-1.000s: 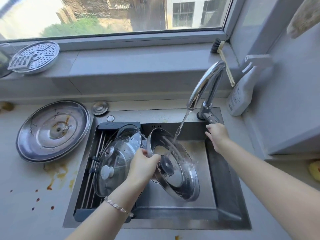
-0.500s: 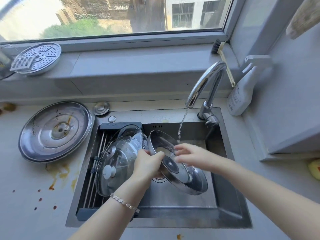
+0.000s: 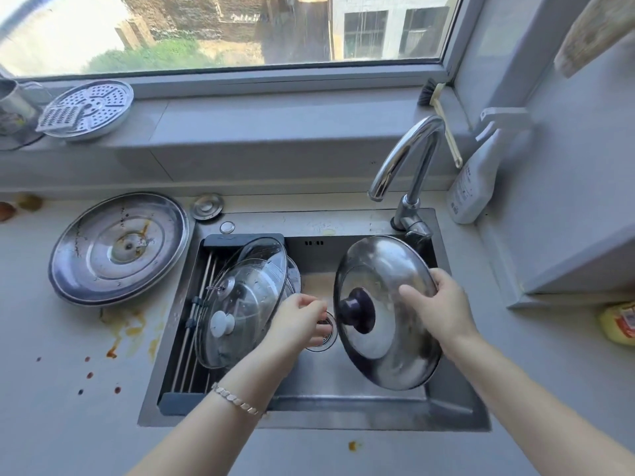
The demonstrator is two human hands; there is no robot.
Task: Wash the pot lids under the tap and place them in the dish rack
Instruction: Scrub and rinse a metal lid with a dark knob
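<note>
The pale table [image 3: 51, 424] carries 1 large steel lid [image 3: 120, 249], lying upside down just left of the sink [image 3: 343, 223]. A small round metal cap [image 3: 207, 206] lies just behind the lid. Brown spills [image 3: 130, 331] stain the table in front of the lid, and a spray bottle [image 3: 472, 190] stands by the sink's back right corner.

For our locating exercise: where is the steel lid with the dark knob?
Head view: the steel lid is over the right half of the sink, below the tap, its rim gripped by the right hand, right of the glass lids.
</note>
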